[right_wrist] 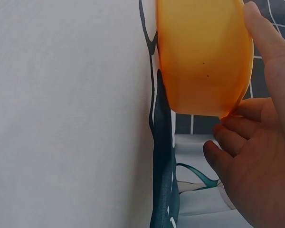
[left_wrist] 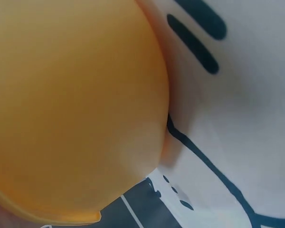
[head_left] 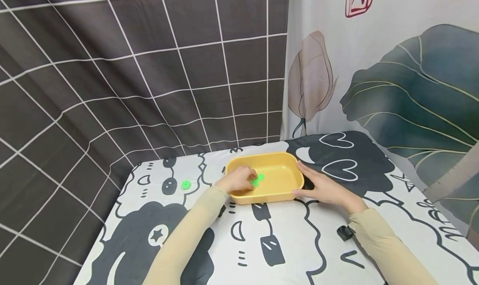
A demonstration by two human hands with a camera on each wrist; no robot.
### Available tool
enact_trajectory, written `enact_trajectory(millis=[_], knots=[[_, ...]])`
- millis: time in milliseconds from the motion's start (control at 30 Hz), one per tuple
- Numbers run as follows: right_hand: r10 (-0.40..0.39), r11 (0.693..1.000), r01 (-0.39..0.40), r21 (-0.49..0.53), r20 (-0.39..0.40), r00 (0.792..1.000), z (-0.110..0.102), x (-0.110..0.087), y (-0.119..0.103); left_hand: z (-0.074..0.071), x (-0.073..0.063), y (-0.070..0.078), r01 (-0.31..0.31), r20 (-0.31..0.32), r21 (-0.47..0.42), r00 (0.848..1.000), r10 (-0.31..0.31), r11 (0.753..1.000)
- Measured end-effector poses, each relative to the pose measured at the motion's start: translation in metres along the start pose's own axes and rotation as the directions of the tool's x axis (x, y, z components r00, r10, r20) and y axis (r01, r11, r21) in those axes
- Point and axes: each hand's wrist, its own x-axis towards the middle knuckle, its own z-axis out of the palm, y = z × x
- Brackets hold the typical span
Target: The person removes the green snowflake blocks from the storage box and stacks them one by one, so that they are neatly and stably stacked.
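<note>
A yellow oblong basin (head_left: 278, 181) sits on the patterned cloth; its outer wall (left_wrist: 76, 104) fills much of the left wrist view. My left hand (head_left: 239, 179) reaches over its left end, fingers curled down inside, with thumb and fingertips at small green pieces (head_left: 256, 182). It appears to pinch one of them, though the fingers partly cover it. At the opposite end, my right hand (head_left: 323, 187) holds the basin, thumb and fingers spread along its rim. From the right wrist, the thumb (right_wrist: 263, 28) lies on the rim and other fingertips touch the basin's end.
A green ring-shaped piece (head_left: 186, 184) lies on the cloth left of the basin. The table cloth (head_left: 284, 231) is white with black cartoon drawings. Behind it hang a dark gridded curtain (head_left: 194, 64) and a pale curtain with plant prints (head_left: 374, 60).
</note>
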Motion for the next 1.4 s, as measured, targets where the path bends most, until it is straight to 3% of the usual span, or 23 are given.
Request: enact_trajectory(millis=[367,1033,1400], knots=[[0.009,1.0,-0.009,0.002,0.001,1.0,-0.0005,-0.0018,-0.0004,0.0031,0.0045,-0.0027,0.033,0.011,-0.096,0.999,-0.032,0.995],[0.02,1.0,-0.02,0.001,0.003,1.0,0.0001,-0.0007,-0.0026,0.0054,0.0037,-0.0055,-0.011,-0.046,-0.238,0.999,0.0,0.971],[0.016,1.0,-0.016,-0.005,0.001,1.0,0.0006,-0.001,-0.0019,0.0031,0.0019,-0.0043,-0.025,-0.09,-0.232,0.996,0.004,0.972]])
